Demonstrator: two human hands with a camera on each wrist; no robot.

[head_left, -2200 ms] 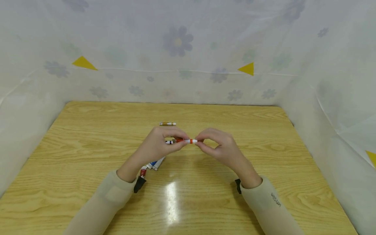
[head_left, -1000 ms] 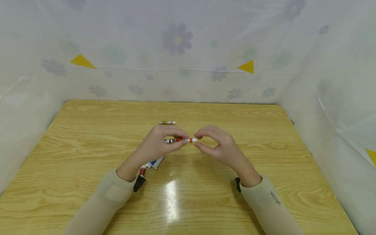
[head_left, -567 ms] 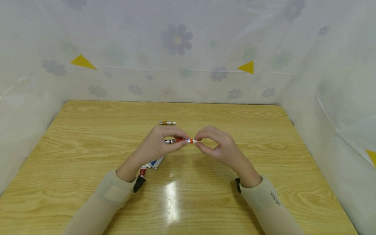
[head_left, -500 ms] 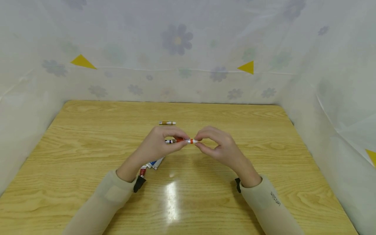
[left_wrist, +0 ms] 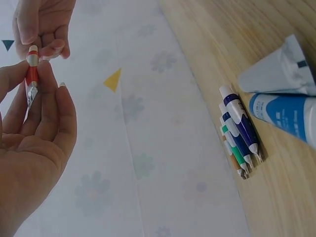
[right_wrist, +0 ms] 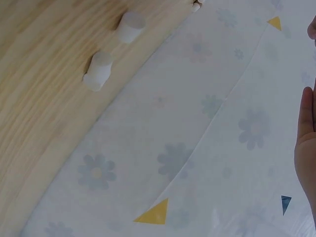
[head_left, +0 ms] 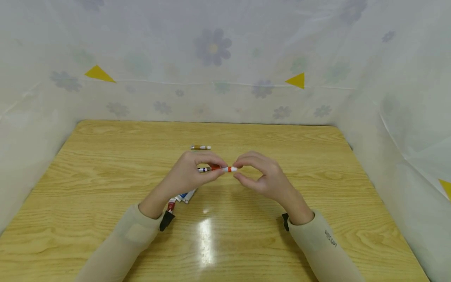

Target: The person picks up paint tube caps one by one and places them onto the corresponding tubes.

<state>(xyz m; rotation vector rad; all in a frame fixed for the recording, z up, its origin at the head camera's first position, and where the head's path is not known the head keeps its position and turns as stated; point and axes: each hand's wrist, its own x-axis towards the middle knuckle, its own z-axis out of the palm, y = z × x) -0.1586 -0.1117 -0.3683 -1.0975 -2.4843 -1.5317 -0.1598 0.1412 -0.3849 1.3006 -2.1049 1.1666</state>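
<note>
Between thumb and fingertips my left hand (head_left: 192,168) pinches a small red-orange paint tube (head_left: 229,169), held level with its white cap towards the right. Its crimped silver end shows in the left wrist view, above the left palm (left_wrist: 37,153). My right hand (head_left: 267,176) is at the cap, forefinger just above it and thumb below, with a gap between them. Only a strip of the right hand (right_wrist: 307,158) shows in the right wrist view. A brown-labelled tube (head_left: 201,147) lies on the table beyond the hands.
Several small tubes, one of them purple (left_wrist: 242,121), lie side by side on the wooden table (head_left: 334,176). A blue-and-white larger tube (left_wrist: 284,116) is beside them. A dark red tube (head_left: 171,205) lies near the left cuff. Flowered white sheeting (head_left: 148,51) encloses the table.
The right finger and thumb, close around the cap 0.5 s ago, are now slightly apart, as they were 1 s ago. The left hand keeps holding the red-orange tube in place.
</note>
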